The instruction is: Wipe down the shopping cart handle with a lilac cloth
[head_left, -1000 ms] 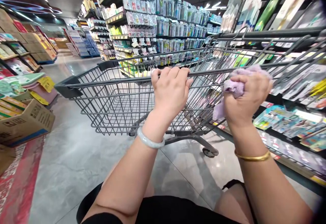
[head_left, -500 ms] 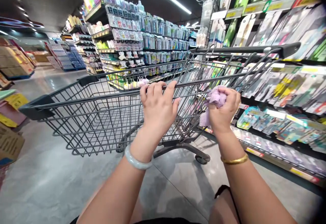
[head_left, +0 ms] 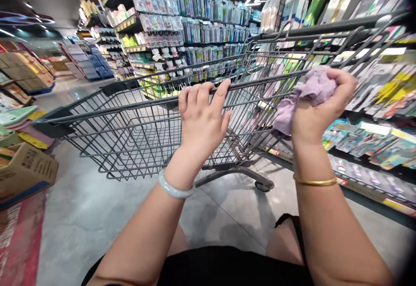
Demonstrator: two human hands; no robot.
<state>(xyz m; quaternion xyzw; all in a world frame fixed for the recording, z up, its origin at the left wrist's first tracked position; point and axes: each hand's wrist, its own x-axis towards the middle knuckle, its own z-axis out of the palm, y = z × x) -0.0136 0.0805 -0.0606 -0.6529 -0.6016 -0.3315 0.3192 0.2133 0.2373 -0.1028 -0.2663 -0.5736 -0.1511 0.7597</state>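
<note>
A dark grey wire shopping cart [head_left: 143,147] stands side-on in front of me. My left hand [head_left: 204,117], with a pale bangle at the wrist, grips the cart's near top rail; its fingers curl over the bar and the thumb stands apart. Farther right, my right hand [head_left: 325,112], wearing a gold bangle, is closed round a crumpled light purple cloth [head_left: 315,87]. That cloth lies against the same rail, and a loose end hangs down beside the cart's side wires. My right fingertips are partly hidden behind it.
Shelves of hanging packages [head_left: 383,147] run close along the right. Another stocked shelf [head_left: 208,30] stands behind the cart. A cardboard box [head_left: 32,169] sits at the left by a red floor strip [head_left: 27,229]. The cart's wheel [head_left: 264,185] rests on the grey floor.
My right hand has slid the purple cloth to the right along the rail, towards the handle end. My left hand keeps its place on the rail. The view has shifted slightly.
</note>
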